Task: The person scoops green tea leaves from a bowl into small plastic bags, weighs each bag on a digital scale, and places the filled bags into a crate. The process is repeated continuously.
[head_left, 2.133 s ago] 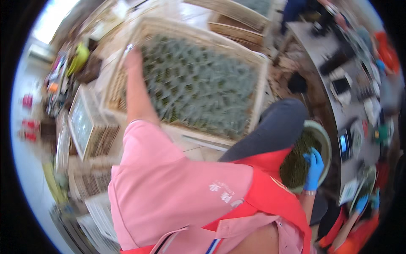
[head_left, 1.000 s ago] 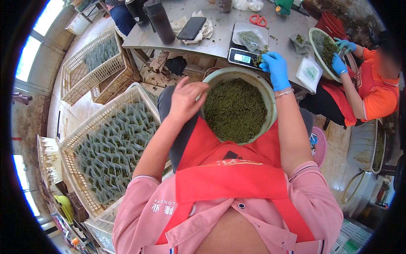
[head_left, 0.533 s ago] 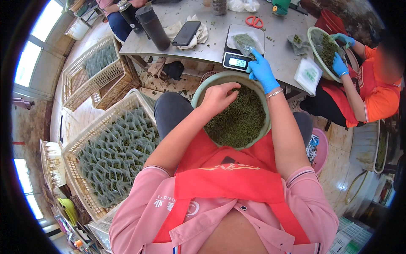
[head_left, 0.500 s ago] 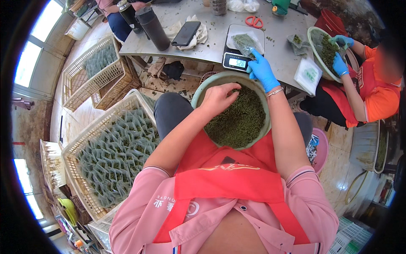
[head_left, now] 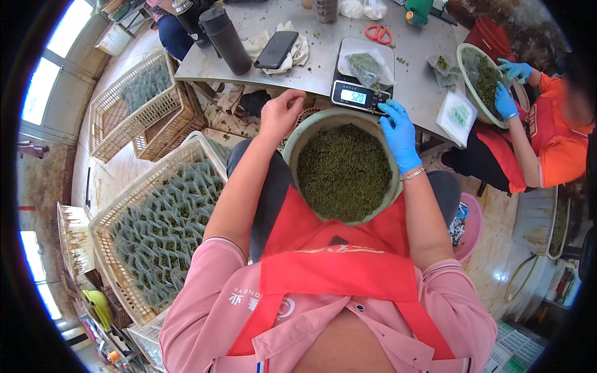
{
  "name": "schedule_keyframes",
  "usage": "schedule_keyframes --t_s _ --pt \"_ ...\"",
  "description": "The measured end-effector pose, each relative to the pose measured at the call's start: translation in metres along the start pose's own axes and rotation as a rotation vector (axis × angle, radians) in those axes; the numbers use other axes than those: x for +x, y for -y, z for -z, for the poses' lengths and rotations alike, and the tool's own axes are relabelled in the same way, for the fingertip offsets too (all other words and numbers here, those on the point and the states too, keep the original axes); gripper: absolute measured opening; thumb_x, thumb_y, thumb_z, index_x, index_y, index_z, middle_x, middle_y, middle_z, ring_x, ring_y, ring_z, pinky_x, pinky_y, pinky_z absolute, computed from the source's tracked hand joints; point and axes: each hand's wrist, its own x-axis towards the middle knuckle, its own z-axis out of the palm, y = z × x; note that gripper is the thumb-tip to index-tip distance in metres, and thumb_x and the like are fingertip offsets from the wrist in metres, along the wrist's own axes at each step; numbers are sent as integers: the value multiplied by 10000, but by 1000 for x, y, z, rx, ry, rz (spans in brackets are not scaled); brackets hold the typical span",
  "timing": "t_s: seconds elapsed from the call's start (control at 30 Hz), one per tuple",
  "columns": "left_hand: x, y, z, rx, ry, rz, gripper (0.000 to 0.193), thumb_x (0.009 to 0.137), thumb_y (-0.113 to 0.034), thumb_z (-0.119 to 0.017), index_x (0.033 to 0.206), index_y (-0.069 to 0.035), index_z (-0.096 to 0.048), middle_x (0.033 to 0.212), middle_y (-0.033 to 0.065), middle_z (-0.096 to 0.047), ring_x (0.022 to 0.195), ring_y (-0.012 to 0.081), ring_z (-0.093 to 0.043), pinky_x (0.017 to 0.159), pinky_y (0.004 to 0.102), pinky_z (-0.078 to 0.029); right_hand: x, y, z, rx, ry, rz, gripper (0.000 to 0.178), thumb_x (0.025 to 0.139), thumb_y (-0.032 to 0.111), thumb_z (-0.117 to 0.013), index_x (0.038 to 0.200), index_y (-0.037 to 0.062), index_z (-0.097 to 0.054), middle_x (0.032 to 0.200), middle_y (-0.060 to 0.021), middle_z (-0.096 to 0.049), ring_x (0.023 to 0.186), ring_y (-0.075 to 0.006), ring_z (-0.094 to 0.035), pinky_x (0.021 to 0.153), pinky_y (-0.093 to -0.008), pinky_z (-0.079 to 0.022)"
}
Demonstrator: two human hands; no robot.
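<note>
A round pale-green tub (head_left: pixel 398 177) sits between my knees, filled with small green grains that look like peppercorns (head_left: pixel 342 171). Past its left rim, my bare left hand (head_left: pixel 282 117) is raised with the fingertips pressed together; whatever they hold, if anything, is hidden. My right hand (head_left: pixel 400 135), in a blue glove, is at the tub's far right rim. Its fingers reach the near right corner of a digital scale (head_left: pixel 344 92) and grip nothing. On the scale's pan lies a clear plastic bag (head_left: pixel 365 68) with some green grains inside.
At my left, a cream crate (head_left: pixel 118 273) holds rows of filled bags; more crates (head_left: pixel 102 133) stand behind. The metal table (head_left: pixel 298 81) carries a phone (head_left: pixel 277 50), a dark flask (head_left: pixel 227 43) and red scissors (head_left: pixel 379 35). A co-worker (head_left: pixel 547 137) handles another tub at right.
My left hand has moved out of the tub to the left. My right hand has let go of the bag on the scale and drawn back toward me.
</note>
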Motion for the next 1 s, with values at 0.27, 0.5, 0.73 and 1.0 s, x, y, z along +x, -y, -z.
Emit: schedule_keyframes --t_s 0.27,0.5,0.73,1.0 --pt "-15 -11 -3 187 47 -37 189 828 -240 -610 986 -151 -665 714 79 -662 669 194 -663 631 305 -504 16 11 -25 -363 40 -113 341 749 280 -686 1010 100 -562 975 -118 -567 850 -314 -605 721 -422 -488" --pt "-18 -13 1 183 45 -33 171 827 -235 -596 956 -144 -660 739 104 -655 676 251 -643 625 357 -498 15 -8 -6 49 -7 -302 144 797 140 -636 890 44 -582 731 -90 -605 618 -223 -602 574 -319 -487" --pt "-22 -22 -4 180 66 -74 182 822 -232 -595 967 -142 -659 747 105 -655 689 261 -643 636 359 -499 39 36 -4 750 -142 -357 226 864 59 -566 1076 -20 -587 841 -91 -633 568 -117 -578 536 -235 -500" --pt "-24 -22 -2 182 58 -64 181 822 -223 -597 972 -143 -657 726 111 -647 682 269 -640 632 360 -500 -3 -4 1 258 -42 -102 256 876 50 -528 1117 33 -611 1061 -100 -618 807 -163 -614 709 -266 -503"
